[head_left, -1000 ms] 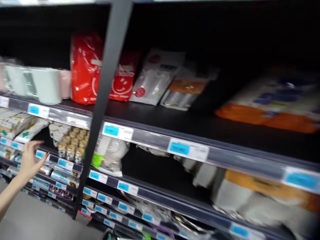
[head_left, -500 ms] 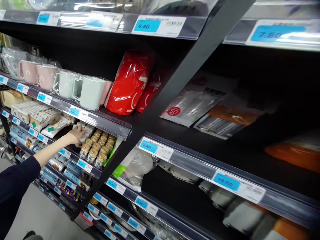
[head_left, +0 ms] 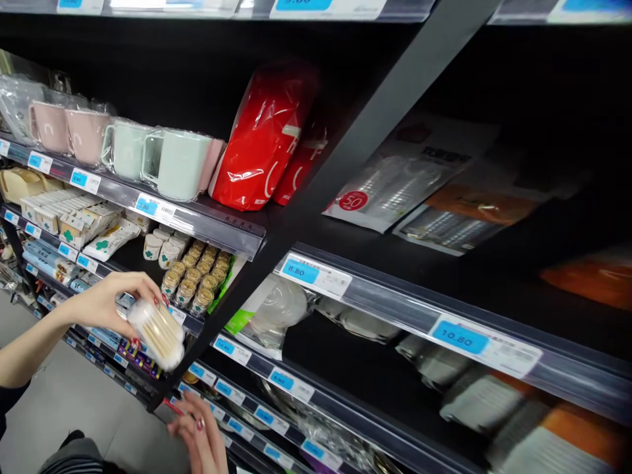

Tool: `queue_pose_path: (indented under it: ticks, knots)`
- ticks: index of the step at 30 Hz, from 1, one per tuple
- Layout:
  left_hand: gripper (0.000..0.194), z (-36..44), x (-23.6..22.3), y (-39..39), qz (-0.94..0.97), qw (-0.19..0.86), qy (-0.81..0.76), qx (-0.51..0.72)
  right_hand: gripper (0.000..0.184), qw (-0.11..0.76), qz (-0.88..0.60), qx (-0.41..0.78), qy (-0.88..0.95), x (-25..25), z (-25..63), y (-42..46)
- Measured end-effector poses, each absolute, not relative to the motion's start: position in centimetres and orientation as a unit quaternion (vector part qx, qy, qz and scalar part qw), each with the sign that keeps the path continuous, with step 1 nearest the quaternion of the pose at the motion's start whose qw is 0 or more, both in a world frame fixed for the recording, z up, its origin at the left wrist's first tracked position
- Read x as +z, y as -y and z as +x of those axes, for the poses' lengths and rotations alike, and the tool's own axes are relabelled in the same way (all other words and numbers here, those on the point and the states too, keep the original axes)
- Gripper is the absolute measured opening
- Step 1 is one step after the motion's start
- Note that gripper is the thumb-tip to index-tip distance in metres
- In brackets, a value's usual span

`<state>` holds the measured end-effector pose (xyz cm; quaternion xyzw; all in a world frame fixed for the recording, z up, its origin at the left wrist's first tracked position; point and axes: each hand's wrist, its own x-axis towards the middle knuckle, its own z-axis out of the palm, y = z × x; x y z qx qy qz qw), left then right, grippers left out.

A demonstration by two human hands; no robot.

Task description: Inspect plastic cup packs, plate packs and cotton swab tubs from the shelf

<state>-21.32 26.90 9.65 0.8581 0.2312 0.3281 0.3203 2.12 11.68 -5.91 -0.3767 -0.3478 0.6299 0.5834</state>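
My left hand (head_left: 111,303) is out in front of the shelves, thumb and fingers closed round a pack of cotton swabs (head_left: 157,334) in clear wrapping. The pack is tilted, with pale sticks between white cotton ends, and somewhat blurred. Lower down, my right hand (head_left: 200,431) comes in from the bottom edge with its fingers loosely bent and apart; nothing shows in it. Behind the pack, on the shelf, white round tubs with a green mark (head_left: 169,254) sit next to rows of small gold-topped jars (head_left: 195,276).
Wrapped pink and mint mugs (head_left: 178,164) line the shelf above, beside a leaning red bag (head_left: 261,145). A dark slanting upright (head_left: 340,174) divides the shelving. To its right lie flat packets (head_left: 385,178). Price tags run along the shelf edges. Grey floor (head_left: 64,401) shows at lower left.
My left hand has drawn back from the shelf, now with the cotton swab pack in it. My right hand has come into view from below. The view has tipped slightly downward.
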Motion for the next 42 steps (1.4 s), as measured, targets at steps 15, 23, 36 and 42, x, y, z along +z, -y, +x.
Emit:
queue_pose_path:
  ticks: [15,23,36,42]
  knots:
    - [0.045,-17.8,7.6,-26.4,0.817,0.524,-0.087,0.224,0.046,0.518,-0.295,0.786,0.163,0.2,-1.8,-13.3]
    - [0.043,-14.0,6.2,-25.1,0.821,0.46,-0.174,0.29,0.03,0.521,-0.213,0.82,0.104,0.0,-2.0,-13.4]
    - [0.048,-12.6,2.8,-19.8,0.704,0.439,-0.392,0.397,0.057,0.61,-0.424,0.563,0.363,1.8,3.1,-15.2]
    - [0.052,-11.2,2.8,-17.0,0.646,0.456,-0.501,0.353,0.05,0.454,-0.498,0.454,0.582,4.8,5.5,-17.9]
